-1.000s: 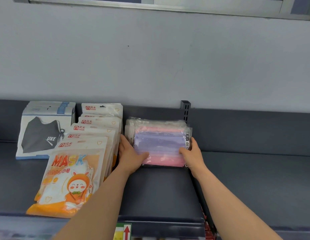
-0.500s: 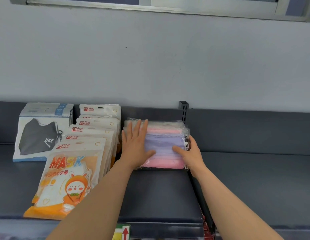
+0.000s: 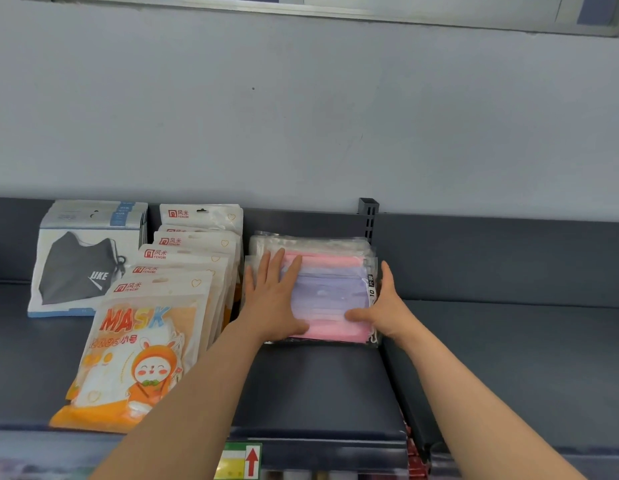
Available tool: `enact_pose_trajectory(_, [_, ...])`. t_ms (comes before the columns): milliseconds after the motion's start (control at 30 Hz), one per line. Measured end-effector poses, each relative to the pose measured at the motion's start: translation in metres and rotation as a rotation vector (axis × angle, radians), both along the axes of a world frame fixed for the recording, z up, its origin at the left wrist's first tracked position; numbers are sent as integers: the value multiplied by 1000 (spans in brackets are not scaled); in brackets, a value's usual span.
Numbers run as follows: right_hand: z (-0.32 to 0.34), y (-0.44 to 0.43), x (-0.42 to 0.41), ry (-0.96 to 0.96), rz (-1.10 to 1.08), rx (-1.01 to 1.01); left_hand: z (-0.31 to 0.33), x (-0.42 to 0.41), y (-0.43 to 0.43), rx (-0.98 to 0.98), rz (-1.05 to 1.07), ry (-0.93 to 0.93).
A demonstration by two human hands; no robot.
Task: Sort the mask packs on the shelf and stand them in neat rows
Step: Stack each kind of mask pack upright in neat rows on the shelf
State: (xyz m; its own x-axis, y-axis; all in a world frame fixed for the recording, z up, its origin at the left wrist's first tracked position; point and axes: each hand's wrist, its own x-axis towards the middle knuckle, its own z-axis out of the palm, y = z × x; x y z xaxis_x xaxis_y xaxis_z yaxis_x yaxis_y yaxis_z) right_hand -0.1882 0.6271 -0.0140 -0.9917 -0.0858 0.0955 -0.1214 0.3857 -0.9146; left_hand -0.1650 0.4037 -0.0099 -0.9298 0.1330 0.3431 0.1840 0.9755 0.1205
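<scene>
Left fingers point(image 3: 279, 268) spread flat and pressed against the front of the pastel mask packs point(image 3: 330, 289), thumb low near the bottom edge; nothing gripped. Right fingers point(image 3: 387, 271) held straight along the right edge of the same bundle, thumb laid across its lower front, bracing rather than closing round it. Left hand point(image 3: 273, 299) and right hand point(image 3: 384, 306) thus on either side of the bundle. Clear wrappers showing pink and lilac bands, long axis left to right, faces turned forward and tipped back towards the dark rear panel, standing on the dark shelf point(image 3: 322, 382) just left of a slotted upright point(image 3: 368, 216). Just beside, to the left, a row of orange cartoon mask packs point(image 3: 142, 344), long axis vertical, leaning back one behind another, front one reaching near the shelf's front lip. Further left, black mask packs point(image 3: 83, 265) stacked upright against the rear. Below the lip, a red arrow label point(image 3: 251, 462).
</scene>
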Motion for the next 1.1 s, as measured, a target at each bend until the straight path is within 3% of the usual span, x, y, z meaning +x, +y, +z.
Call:
enact_pose_trajectory(200, [-2,3,13,53,40,320,-9,9,-1,-6,-91,-28])
enact_pose_trajectory(333, [-9,-3,14,74,-32,394,-13,7,1,-1,-68,-41])
enact_pose_trajectory(667, [-9,-22,3,328,-306,639,-14,-25,23,-127,81,220])
enact_pose_trajectory(967, [-16,-17,3,323,-288,520,-19,-24,10,-125,16,277])
enact_pose_trajectory(1100, [-18,-13,8,318,-256,520,-25,-10,1,-21,-2,329])
